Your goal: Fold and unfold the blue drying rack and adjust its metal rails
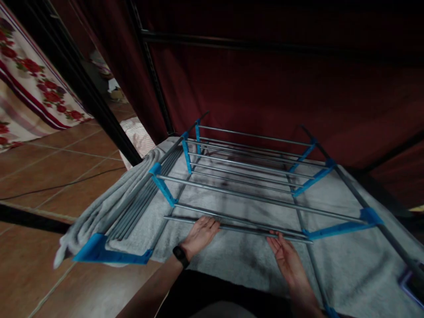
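Left hand (202,233) and right hand (285,258), fingers pinching a metal drying-rack rod (245,230), sit apart, presumably for balance.

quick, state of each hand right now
Left hand: closed on a metal rod.
Right hand: fingertips at the same rod; whether gripping cannot be told.

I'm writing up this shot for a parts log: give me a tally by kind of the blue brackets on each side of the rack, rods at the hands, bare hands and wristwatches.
Blue brackets, left side: 4
Blue brackets, right side: 4, one cut off by the bottom edge
Rod at the hands: 1
Left hand and right hand: 2
Wristwatch: 1
Total: 12
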Demonstrator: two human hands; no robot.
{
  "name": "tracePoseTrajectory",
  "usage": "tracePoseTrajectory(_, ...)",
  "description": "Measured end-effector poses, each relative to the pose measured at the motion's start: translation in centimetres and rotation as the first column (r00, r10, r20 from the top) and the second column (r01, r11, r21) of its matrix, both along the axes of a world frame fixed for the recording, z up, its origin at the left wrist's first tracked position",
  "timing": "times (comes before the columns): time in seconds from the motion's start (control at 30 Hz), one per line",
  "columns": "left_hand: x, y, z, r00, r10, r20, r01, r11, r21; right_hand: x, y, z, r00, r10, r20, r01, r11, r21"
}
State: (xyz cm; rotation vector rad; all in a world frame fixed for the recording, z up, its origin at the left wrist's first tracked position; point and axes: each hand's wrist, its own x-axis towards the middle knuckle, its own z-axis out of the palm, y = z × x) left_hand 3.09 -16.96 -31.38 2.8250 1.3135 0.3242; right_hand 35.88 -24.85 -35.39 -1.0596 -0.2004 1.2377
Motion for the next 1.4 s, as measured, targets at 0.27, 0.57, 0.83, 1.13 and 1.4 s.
tracePoseTrajectory(0.27, 0.2, -0.1, 0.4, 0.999, -0.039, -0.029, 0.037, 0.998, -0.049, 0.2, 0.5, 0.2, 1.0, 0.022, 0.009, -0.022, 0.999, -0.044)
tracePoseTrajectory(0.57, 0.1, -0.1, 0.0, 1.0, -0.017, 0.015, 0.018, 0.997, -0.08, 0.6, 0.0, -0.5, 1.0, -0.008, -0.017, 0.007, 0.999, -0.044)
tracePoseTrajectory(0.83, 0.0, -0.1, -0.5, 1.0, -0.014, -0.02, 0.013, 0.998, -0.054, 0.1, 0.1, -0.5, 0.998, -0.052, -0.045, 0.049, 0.997, -0.065)
tracePoseTrajectory(1.13, -0.2, -0.4, 0.0, 1.0, -0.024, -0.007, 0.024, 1.0, -0.004, -0.4, -0.2, -0.6, 0.998, -0.057, -0.034, 0.056, 0.997, -0.048)
tracePoseTrajectory(1.4, -0.5, -0.3, 1.3, 1.0, 0.005, 0.002, -0.005, 0.999, 0.044, -0.4, -0.1, 0.1, 0.994, -0.046, -0.099, 0.044, 0.999, -0.018)
